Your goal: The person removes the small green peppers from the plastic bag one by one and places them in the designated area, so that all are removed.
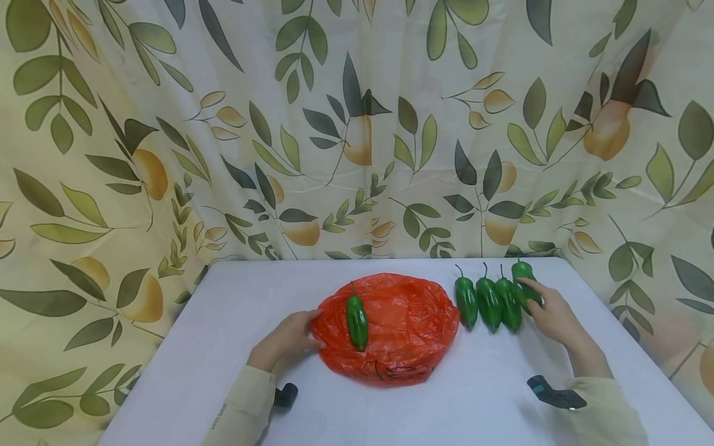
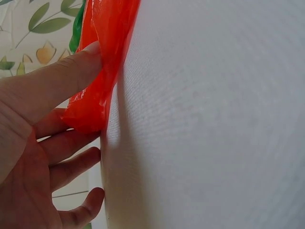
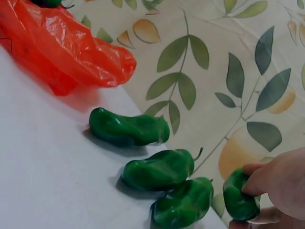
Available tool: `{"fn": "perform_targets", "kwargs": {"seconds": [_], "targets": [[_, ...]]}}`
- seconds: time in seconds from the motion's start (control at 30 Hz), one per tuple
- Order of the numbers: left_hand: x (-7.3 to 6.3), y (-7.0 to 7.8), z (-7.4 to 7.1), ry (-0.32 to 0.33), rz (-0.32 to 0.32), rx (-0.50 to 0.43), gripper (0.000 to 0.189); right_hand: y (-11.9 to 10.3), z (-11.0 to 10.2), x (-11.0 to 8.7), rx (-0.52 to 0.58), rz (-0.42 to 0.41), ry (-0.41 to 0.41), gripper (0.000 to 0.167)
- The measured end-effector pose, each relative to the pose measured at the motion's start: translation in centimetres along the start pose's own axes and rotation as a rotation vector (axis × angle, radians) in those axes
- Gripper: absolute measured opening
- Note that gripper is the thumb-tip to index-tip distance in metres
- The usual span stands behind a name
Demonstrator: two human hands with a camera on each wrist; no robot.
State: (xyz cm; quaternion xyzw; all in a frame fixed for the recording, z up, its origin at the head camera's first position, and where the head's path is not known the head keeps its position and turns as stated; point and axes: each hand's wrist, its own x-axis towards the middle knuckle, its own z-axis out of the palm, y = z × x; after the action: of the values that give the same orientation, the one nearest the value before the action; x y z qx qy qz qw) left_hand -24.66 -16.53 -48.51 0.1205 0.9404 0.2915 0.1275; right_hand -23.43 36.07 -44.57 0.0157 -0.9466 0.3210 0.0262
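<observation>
A red plastic bag (image 1: pixel 413 322) lies flattened and crumpled on the table, with one green pepper (image 1: pixel 357 323) lying on its left part. My left hand (image 1: pixel 290 337) pinches the bag's left edge; the left wrist view shows the thumb (image 2: pixel 81 64) on one side of the plastic and fingers on the other. To the right of the bag, three green peppers (image 1: pixel 489 303) lie side by side, stems toward the back. At the right end of that row, my right hand (image 1: pixel 552 313) grips another green pepper (image 1: pixel 522 271) between thumb and fingers, partly covering it.
The white table (image 1: pixel 223 297) ends at a back edge just behind the peppers. A curtain (image 1: pixel 357 186) printed with leaves and fruit hangs behind and at both sides. Dark wrist devices (image 1: pixel 555 394) show at both sleeves.
</observation>
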Motion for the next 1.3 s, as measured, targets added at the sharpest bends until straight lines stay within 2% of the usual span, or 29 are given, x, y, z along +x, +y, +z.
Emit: {"fn": "perform_targets", "kwargs": {"seconds": [0.23,0.4,0.77,1.1,1.3], "targets": [[-0.1,0.1,0.0,-0.007,-0.008,-0.002,0.076,1.8,0.0,0.1,-0.068,0.066,0.005,0.054],[-0.2,0.1,0.0,-0.005,-0.007,-0.009,0.076,2.6,0.3,0.2,-0.096,0.082,-0.041,0.053],[-0.3,0.3,-0.1,-0.010,-0.024,-0.016,0.075,2.6,0.6,0.3,-0.100,0.137,-0.131,0.056],[-0.1,0.2,-0.2,-0.017,-0.021,-0.012,0.076,3.0,0.9,0.1,-0.107,0.163,-0.128,0.076],[-0.1,0.2,-0.2,-0.017,-0.009,-0.010,0.076,2.6,0.6,0.1,-0.151,0.190,-0.134,0.077]]}}
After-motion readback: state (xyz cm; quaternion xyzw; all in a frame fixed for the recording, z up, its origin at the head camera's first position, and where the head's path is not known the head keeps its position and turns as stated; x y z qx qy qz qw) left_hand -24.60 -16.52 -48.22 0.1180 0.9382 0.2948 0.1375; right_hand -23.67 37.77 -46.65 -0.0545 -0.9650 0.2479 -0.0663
